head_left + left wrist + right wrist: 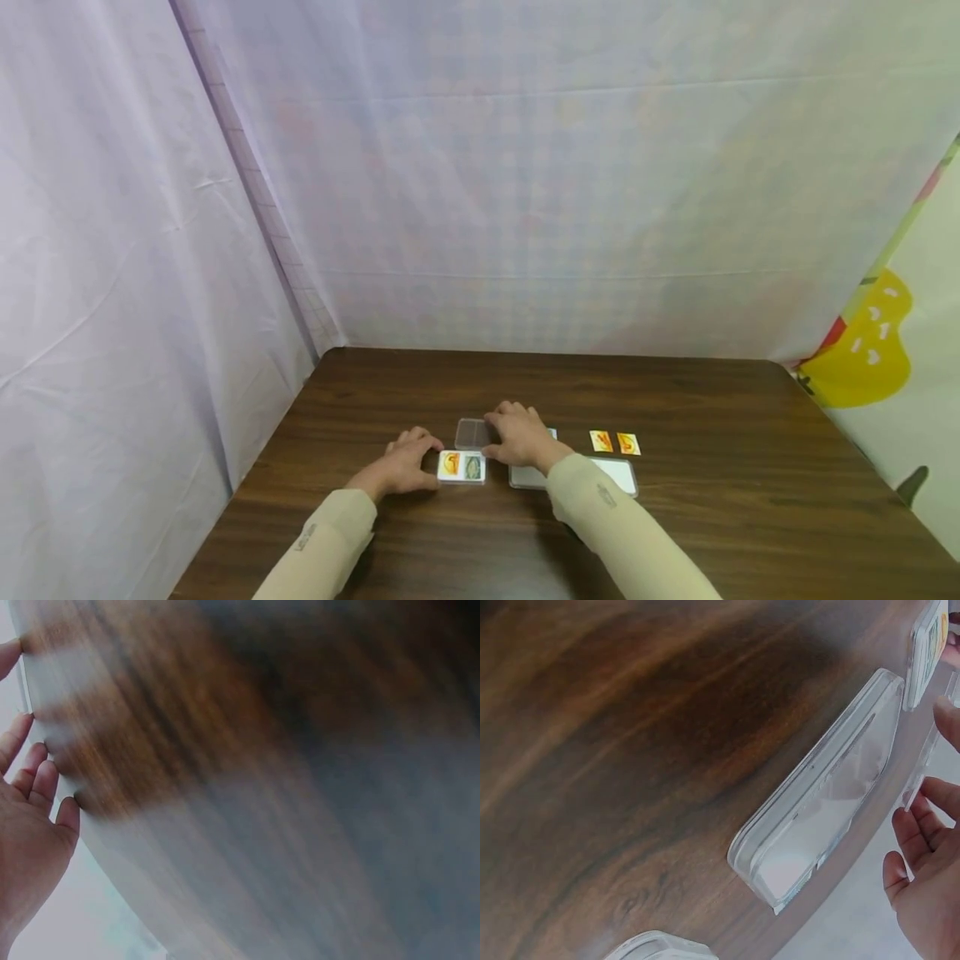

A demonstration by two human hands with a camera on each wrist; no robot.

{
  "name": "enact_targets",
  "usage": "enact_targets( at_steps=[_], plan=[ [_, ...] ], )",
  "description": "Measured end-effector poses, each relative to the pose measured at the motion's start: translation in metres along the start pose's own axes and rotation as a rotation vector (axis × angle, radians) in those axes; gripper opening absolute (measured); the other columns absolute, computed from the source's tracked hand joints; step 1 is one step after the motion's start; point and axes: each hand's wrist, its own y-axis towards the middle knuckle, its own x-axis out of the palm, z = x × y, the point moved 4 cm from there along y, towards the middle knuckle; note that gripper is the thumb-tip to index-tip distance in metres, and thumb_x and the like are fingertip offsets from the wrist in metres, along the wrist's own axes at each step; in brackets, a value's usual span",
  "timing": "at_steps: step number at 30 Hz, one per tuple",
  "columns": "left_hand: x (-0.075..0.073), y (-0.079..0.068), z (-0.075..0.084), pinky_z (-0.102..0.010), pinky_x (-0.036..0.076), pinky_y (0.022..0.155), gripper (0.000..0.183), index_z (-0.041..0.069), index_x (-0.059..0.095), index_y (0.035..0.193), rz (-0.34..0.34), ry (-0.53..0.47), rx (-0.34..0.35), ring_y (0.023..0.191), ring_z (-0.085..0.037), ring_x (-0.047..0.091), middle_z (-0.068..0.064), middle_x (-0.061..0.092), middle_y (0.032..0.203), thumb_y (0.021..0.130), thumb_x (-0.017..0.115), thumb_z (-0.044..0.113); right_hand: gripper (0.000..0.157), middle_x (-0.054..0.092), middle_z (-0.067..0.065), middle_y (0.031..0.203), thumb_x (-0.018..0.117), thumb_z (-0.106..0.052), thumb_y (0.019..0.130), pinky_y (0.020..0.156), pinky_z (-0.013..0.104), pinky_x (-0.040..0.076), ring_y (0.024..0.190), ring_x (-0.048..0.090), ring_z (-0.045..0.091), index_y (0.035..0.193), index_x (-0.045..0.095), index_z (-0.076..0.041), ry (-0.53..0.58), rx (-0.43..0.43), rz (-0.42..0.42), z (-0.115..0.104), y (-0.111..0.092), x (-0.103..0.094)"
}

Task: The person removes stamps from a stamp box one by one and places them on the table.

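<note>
In the head view my left hand (pixel 401 464) holds the left end of a small clear case (pixel 461 479), thumb at the near corner and index finger at the far one. Two picture inserts, an orange-yellow one (pixel 450 463) and a green one (pixel 472 467), lie side by side in it. My right hand (pixel 517 435) grips a flat clear lid (pixel 469 433) by its right side, just behind the case. The right wrist view shows the lid's edge (pixel 921 769) between thumb and fingers. The left wrist view is blurred, with the left hand (pixel 34 817) at its edge.
Under my right forearm sits a white-filled clear case (pixel 527 478), partly hidden. Right of it lies another clear case (pixel 618 477). Two loose orange picture cards, one on the left (pixel 602 441) and one on the right (pixel 628 443), lie behind it on the brown table (pixel 712 500).
</note>
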Motion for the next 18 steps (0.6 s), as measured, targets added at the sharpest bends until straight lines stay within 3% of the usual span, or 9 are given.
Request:
enact_targets(
  at_steps=[8, 18],
  plan=[
    [0.001, 0.003, -0.002, -0.059, 0.032, 0.099, 0.052, 0.007, 0.061, 0.121, -0.002, 0.002, 0.011, 0.121, -0.034, 0.043, -0.011, 0.049, 0.125, 0.074, 0.079, 0.021, 0.06, 0.059, 0.012, 0.125, 0.075, -0.042, 0.085, 0.094, 0.048, 0.041, 0.115, 0.053, 0.03, 0.131, 0.061, -0.005, -0.027, -0.055, 0.045, -0.008, -0.014, -0.008],
    [0.0, 0.002, 0.0, -0.06, 0.033, 0.099, 0.05, 0.006, 0.061, 0.119, -0.004, 0.0, 0.015, 0.12, -0.034, 0.043, -0.011, 0.05, 0.123, 0.074, 0.08, 0.019, 0.061, 0.061, 0.01, 0.115, 0.078, -0.045, 0.081, 0.091, 0.05, 0.043, 0.106, 0.058, 0.028, 0.125, 0.065, -0.005, -0.049, -0.133, 0.09, -0.019, -0.056, -0.003]
  ],
)
